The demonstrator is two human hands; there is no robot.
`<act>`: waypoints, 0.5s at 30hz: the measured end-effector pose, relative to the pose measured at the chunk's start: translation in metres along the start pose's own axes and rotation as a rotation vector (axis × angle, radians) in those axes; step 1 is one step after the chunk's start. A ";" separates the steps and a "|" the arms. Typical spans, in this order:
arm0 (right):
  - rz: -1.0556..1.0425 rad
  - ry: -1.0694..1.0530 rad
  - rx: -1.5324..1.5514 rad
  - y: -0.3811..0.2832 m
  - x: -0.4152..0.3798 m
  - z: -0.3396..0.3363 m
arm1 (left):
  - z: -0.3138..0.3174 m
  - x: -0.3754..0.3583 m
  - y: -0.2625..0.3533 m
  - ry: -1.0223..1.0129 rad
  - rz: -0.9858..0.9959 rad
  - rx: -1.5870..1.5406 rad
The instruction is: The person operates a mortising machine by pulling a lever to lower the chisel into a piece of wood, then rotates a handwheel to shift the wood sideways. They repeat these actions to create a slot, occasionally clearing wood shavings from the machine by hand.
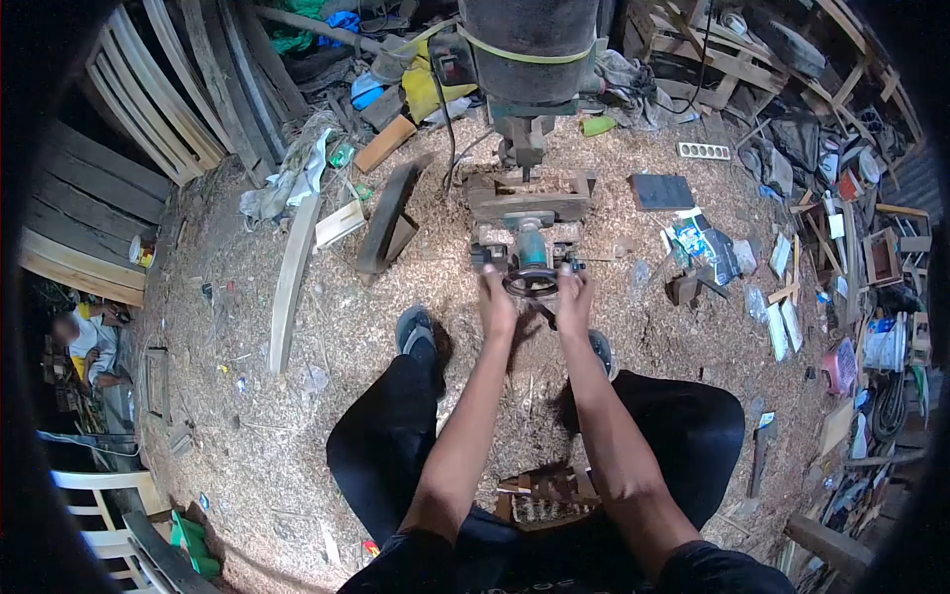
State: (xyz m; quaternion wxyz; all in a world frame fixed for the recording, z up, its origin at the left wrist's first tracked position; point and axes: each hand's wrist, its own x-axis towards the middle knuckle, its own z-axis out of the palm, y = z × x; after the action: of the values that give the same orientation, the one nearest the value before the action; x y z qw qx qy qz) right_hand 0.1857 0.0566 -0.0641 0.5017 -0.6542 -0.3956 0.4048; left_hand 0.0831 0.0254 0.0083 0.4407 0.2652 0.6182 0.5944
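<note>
A boring or mortising machine with a dark cylindrical motor housing [529, 45] stands in front of me. Its tool holder [524, 148] points down above a wooden piece [529, 205] lying across the machine's bed. Nearest me is a green vise body [532, 247] with a black round handwheel [532, 284]. My left hand [498, 305] is closed at the wheel's left side, its fingertips beside a dark fitting. On the right side, my right hand [574, 300] is closed at the rim with the thumb inward. The far sides of both hands' fingers are hidden.
Wood shavings cover the ground. A curved dark timber [388, 220] and a long pale board [294, 282] lie left; a dark flat block [662, 192] and power strip [704, 150] lie right. A low slatted seat [539, 507] is beneath me. Another person [91, 342] sits far left.
</note>
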 end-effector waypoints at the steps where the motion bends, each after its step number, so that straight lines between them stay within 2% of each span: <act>1: -0.138 -0.026 -0.123 -0.006 -0.002 0.006 | 0.004 -0.004 -0.003 -0.023 -0.064 0.086; 2: -0.194 -0.027 -0.142 0.003 0.001 0.006 | 0.004 -0.002 -0.005 -0.017 -0.071 0.126; 5: 0.219 0.047 -0.166 0.005 0.006 -0.028 | 0.004 0.009 -0.002 0.070 0.014 0.147; 6: 0.234 0.135 -0.095 0.012 0.010 -0.028 | 0.004 0.012 -0.002 0.111 0.055 0.138; 8: 0.099 0.077 -0.024 -0.001 0.010 -0.015 | 0.006 0.017 -0.003 0.175 0.134 0.122; 9: 0.034 0.047 0.012 -0.007 0.008 -0.006 | 0.003 0.020 -0.003 0.180 -0.026 0.207; 10: -0.056 0.040 -0.058 -0.005 0.008 0.000 | 0.009 0.001 0.021 0.133 -0.105 0.210; 12: 0.185 0.059 -0.119 -0.001 0.006 -0.015 | 0.013 -0.016 0.040 0.069 -0.020 0.114; 13: 0.306 0.068 -0.149 0.001 0.006 -0.020 | 0.011 -0.009 0.023 0.051 0.140 0.013; 14: 0.260 0.060 -0.063 0.004 0.008 -0.020 | 0.009 -0.004 0.009 0.035 0.296 -0.089; 15: 0.220 0.054 0.021 0.002 0.008 -0.018 | 0.006 0.003 -0.003 0.096 0.200 -0.019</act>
State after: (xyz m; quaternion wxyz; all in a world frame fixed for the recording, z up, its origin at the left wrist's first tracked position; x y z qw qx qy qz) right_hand 0.2053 0.0571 -0.0640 0.4714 -0.6993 -0.3034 0.4436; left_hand 0.0871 0.0304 0.0056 0.3513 0.2926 0.6033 0.6535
